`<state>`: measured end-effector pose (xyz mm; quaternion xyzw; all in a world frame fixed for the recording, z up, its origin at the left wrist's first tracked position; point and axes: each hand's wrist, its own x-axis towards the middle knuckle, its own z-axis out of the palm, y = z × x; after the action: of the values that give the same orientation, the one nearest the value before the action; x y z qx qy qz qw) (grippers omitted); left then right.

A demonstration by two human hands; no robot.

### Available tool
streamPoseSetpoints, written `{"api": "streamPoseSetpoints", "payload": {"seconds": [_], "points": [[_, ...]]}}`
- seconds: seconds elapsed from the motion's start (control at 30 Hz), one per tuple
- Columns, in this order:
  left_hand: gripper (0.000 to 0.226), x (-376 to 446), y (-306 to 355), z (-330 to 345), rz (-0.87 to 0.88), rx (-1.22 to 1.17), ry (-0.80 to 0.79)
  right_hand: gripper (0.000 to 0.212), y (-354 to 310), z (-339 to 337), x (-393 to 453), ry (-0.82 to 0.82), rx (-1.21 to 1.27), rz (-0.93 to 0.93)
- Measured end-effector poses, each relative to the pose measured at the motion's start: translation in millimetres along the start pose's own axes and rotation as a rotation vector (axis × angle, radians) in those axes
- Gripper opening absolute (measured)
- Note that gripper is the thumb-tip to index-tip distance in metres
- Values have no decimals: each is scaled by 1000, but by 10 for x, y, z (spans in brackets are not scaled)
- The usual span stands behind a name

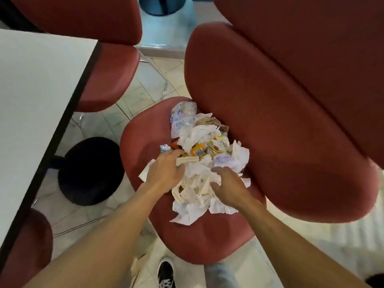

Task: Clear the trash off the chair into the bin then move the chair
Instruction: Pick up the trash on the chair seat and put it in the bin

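Two bare forearms reach forward from the bottom of the view, with a black-and-white shoe (pixel 166 274) on pale floor tiles between them. The left hand (pixel 164 171) lies palm down on the left side of a trash pile (pixel 204 161), fingers spread and slightly bent over the paper; whether it actually grips anything cannot be told. The right hand (pixel 225 185) presses into the pile's right side, fingers curling into crumpled white napkins (pixel 193 208), seemingly gathering them. The pile sits on the seat of a red padded chair (pixel 199 244), directly under and beyond both hands. Past the fingertips lie a crinkled clear plastic bag (pixel 182 118), an orange wrapper (pixel 197 150), a printed paper cup (pixel 219 145) and dotted paper strips (pixel 192 194). To the right of the right hand rises the chair's red backrest (pixel 280 132). Left of the left hand stand a white table (pixel 39 96) and a round black table base (pixel 90 170). Well beyond the hands, at the top edge, is a dark round container (pixel 160 5), possibly the bin. Clearing appears barely begun: the whole heap remains on the seat, and the chair is not yet moved.
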<state>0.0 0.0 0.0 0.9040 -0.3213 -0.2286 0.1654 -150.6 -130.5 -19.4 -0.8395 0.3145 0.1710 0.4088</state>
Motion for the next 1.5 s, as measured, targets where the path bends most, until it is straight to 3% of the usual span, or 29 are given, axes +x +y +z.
{"api": "streamPoseSetpoints", "payload": {"seconds": [0.3, 0.43, 0.57, 0.77, 1.27, 1.5], "points": [[55, 429, -171, 445, 10, 63, -112, 55, 222, 222, 363, -43, -207, 115], [58, 428, -202, 588, -15, 166, -157, 45, 266, 317, 396, 22, -203, 113], [43, 350, -180, 588, -81, 255, -89, 24, 243, 322, 378, 120, -140, 96], [37, 40, -103, 356, -133, 180, 91, 16, 133, 183, 143, 163, 42, 89], [12, -1926, -563, -315, -360, -72, 244, 11, -980, 535, -953, 184, 131, -89], [28, -3244, -1225, -289, -628, -203, 298, 8, -1470, 1303, -1540, 78, 83, -166]]}}
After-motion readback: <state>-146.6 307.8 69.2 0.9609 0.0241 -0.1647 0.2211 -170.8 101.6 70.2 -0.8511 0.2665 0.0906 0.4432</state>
